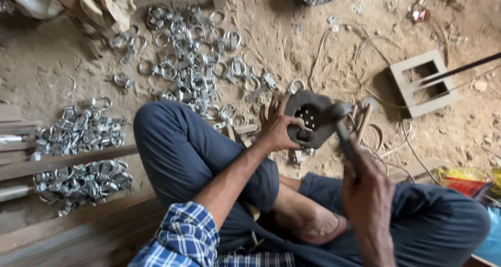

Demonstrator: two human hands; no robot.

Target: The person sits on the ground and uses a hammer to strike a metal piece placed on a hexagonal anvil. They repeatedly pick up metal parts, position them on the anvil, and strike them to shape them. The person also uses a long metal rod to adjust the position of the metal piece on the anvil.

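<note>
Two hands work over a dark metal block (313, 118) on the sandy floor (292, 43) by the person's knee — the left hand (276, 126) presses a small clamp piece (304, 134) onto it, the right hand (368, 191) is wrapped round a hammer (342, 126) whose head touches the block — with piles of clamps (193, 63) behind.

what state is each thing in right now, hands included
left hand: gripping the edge of the metal block
metal block: on the ground, holes facing up
right hand: closed around the hammer handle
hammer: head down at the block
metal clamps: loose, scattered in heaps on the dirt
square frame: lying flat, hollow side up
</note>
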